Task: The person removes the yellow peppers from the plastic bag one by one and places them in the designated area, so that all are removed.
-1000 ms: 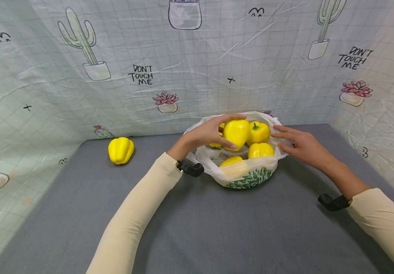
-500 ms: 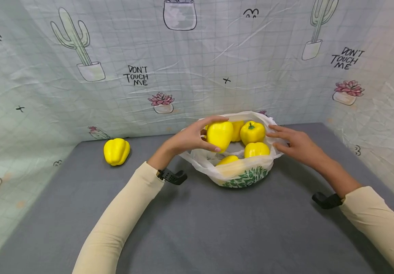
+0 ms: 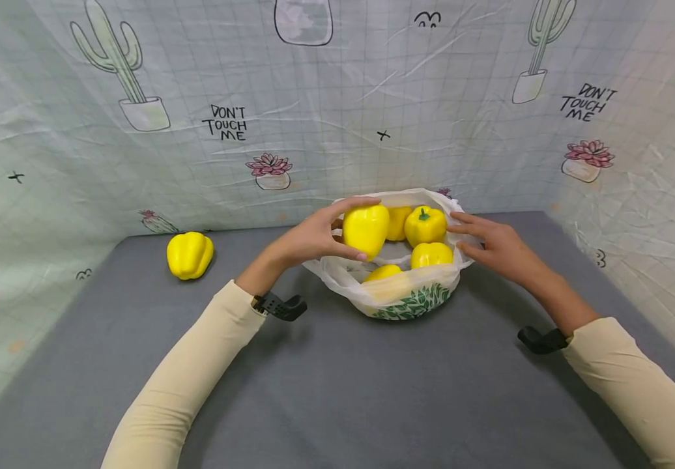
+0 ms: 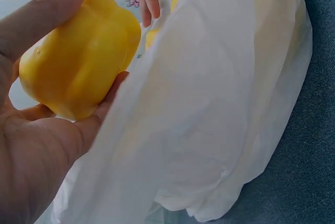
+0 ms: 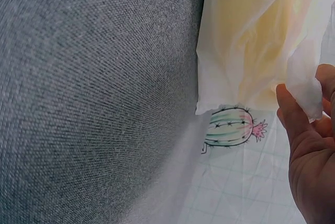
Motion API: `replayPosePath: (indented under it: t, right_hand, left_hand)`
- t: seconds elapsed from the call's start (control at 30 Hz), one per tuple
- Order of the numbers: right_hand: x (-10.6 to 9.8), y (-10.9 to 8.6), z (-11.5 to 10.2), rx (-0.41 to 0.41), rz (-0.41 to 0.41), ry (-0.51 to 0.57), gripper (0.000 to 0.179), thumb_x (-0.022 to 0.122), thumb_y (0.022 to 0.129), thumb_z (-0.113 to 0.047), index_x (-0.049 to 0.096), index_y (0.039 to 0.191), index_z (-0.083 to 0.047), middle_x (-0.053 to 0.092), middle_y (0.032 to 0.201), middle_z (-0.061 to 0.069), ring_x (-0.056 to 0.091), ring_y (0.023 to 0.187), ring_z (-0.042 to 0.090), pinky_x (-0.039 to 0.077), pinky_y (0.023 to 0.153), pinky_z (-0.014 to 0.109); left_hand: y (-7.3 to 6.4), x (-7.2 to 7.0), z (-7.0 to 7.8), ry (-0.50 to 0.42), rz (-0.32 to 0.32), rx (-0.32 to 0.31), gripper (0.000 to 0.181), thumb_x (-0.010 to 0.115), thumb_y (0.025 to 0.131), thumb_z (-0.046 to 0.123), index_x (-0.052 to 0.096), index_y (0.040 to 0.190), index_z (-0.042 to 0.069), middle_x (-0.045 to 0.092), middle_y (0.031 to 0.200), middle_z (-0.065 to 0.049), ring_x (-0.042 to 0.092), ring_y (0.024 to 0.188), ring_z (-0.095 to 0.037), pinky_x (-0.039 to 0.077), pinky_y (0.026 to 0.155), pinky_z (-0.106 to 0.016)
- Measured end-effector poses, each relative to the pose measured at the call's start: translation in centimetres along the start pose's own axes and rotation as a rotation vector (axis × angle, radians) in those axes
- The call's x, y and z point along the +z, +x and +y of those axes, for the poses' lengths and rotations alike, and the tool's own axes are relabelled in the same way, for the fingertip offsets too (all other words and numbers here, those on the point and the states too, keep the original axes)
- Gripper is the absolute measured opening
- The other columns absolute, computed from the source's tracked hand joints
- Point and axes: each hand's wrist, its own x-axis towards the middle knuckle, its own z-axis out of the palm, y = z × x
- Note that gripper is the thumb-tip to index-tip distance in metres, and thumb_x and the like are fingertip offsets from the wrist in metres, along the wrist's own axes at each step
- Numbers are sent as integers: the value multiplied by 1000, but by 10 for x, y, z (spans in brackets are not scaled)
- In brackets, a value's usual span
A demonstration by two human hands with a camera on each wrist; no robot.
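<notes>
My left hand [image 3: 314,238] grips a yellow bell pepper [image 3: 365,231] over the left side of a white plastic bag [image 3: 410,303]. In the left wrist view, thumb and fingers wrap the pepper [image 4: 81,59] beside the bag's wall [image 4: 204,88]. My right hand [image 3: 498,251] holds the bag's right rim; the right wrist view shows the bag's edge [image 5: 304,80] pinched between its thumb and fingers. Several more yellow bell peppers lie inside the bag, among them one with a green stem [image 3: 425,226] and one near the front [image 3: 431,255].
Another yellow bell pepper [image 3: 189,255] lies on the grey table [image 3: 337,397] at the back left. A printed cloth [image 3: 337,111] hangs right behind the bag and along both sides of the table.
My left hand has moved left with its pepper, from over the bag's middle to its left side, uncovering a pepper at the back. The right hand stays at the rim.
</notes>
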Motion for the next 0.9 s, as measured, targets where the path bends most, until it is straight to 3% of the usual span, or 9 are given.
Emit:
replayPosePath:
  t: [0.13,0.4,0.6,0.8,0.9]
  right_hand:
    - [0,0,1,-2,-2,4,41,64,101,-12,60,141,-4,43,157,16,40,54,7,39,54,27]
    - [0,-4,3,1,-8,7,41,65,100,-12,61,140,-4,44,156,17,46,62,8,41,59,28]
    - [1,-4,5,-4,-8,11,40,65,100,-11,61,139,-4,44,156,17,47,63,8,41,59,28]
    - [0,-3,5,-18,8,2,40,66,100,-11,62,139,-4,45,156,16,45,60,6,41,57,27]
    - [-1,-3,5,-10,6,-4,39,66,100,-11,62,138,-4,45,156,16,45,62,7,40,58,27]
  left_hand:
    - [-3,-1,2,-26,-7,12,85,86,83,15,42,155,32,33,160,10,55,123,-31,51,103,-42]
    - [-13,1,2,-41,-24,52,61,72,96,16,49,152,24,42,156,8,49,130,-22,49,103,-44]
    - [-23,2,1,-25,-3,70,59,72,96,15,51,151,23,45,154,8,49,130,-20,48,105,-43]
    - [-35,1,1,-60,19,36,59,71,97,15,51,151,23,43,156,7,51,130,-24,51,100,-46]
    - [-41,-1,2,-50,40,3,58,71,97,18,51,151,26,42,157,8,48,134,-23,47,105,-48]
